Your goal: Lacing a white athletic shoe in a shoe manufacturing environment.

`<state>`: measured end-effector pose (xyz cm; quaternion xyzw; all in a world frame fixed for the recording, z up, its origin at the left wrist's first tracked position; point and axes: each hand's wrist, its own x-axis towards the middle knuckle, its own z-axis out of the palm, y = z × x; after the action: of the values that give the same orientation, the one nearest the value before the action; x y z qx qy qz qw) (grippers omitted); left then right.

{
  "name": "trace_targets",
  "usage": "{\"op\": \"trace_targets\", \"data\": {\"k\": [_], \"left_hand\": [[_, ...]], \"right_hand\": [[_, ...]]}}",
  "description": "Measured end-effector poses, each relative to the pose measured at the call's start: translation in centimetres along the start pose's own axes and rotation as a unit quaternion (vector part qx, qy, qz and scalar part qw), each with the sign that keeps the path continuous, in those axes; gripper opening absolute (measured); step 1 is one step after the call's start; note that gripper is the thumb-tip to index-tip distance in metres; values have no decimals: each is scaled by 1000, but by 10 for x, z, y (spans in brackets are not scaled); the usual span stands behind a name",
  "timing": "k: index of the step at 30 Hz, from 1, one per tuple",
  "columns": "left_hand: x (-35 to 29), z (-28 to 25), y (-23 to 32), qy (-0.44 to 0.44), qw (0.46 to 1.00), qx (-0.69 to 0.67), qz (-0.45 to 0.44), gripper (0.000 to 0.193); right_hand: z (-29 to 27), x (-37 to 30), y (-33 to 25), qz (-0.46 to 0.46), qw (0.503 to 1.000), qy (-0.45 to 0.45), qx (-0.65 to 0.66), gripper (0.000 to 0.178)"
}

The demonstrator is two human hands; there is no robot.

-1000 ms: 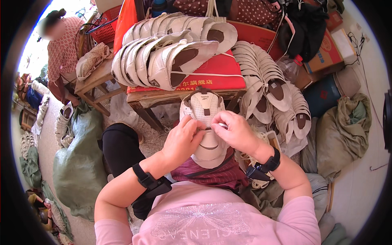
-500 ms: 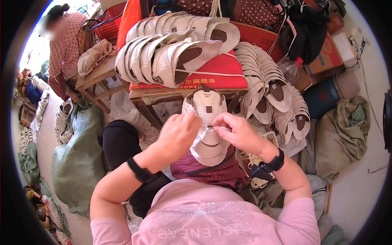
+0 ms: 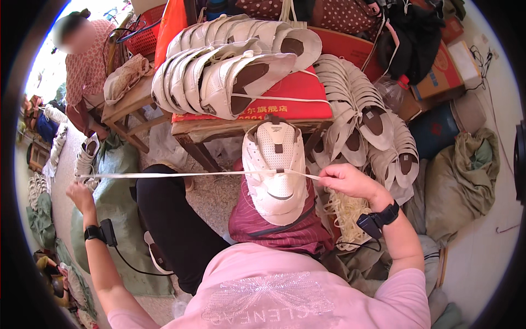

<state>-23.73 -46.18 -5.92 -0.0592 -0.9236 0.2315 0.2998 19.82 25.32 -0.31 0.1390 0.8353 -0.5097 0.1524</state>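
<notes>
A cream shoe upper (image 3: pixel 275 203) rests on the dark red cloth over my lap, its perforated tongue facing away from me. A flat white shoelace (image 3: pixel 181 175) runs through it and is pulled taut to both sides. Far out to the left, my left hand (image 3: pixel 81 197) is closed on the long end of the lace. Just right of the upper, my right hand (image 3: pixel 348 180) pinches the short end between thumb and fingers. Neither hand touches the upper itself.
A wooden bench (image 3: pixel 200 130) with a red cover (image 3: pixel 296 90) bears a row of shoe uppers (image 3: pixel 230 82). More stacked uppers (image 3: pixel 361 109) hang at its right, above a heap of loose laces (image 3: pixel 350 211). Green sacks (image 3: pixel 118 230) lie at left; a person (image 3: pixel 90 71) sits beyond.
My hands were together over the upper; the left has swung far left, drawing out the lace. The right has moved slightly right, and the lace is now stretched straight.
</notes>
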Motion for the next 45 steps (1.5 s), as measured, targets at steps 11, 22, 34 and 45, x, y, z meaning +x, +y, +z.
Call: {"op": "trace_targets", "data": {"k": [11, 22, 34, 45], "left_hand": [[12, 40, 96, -211, -75, -872, -435, 9], [14, 55, -44, -75, 212, -846, -484, 19], [-31, -320, 281, -314, 470, -824, 21, 24], [-91, -360, 372, -405, 442, -794, 99, 14]], "right_hand": [[-30, -26, 98, 236, 933, 247, 114, 22], [-126, -129, 245, 32, 562, 438, 701, 22], [-22, -9, 55, 22, 901, 342, 267, 39], [53, 26, -25, -48, 970, 166, 173, 15]]}}
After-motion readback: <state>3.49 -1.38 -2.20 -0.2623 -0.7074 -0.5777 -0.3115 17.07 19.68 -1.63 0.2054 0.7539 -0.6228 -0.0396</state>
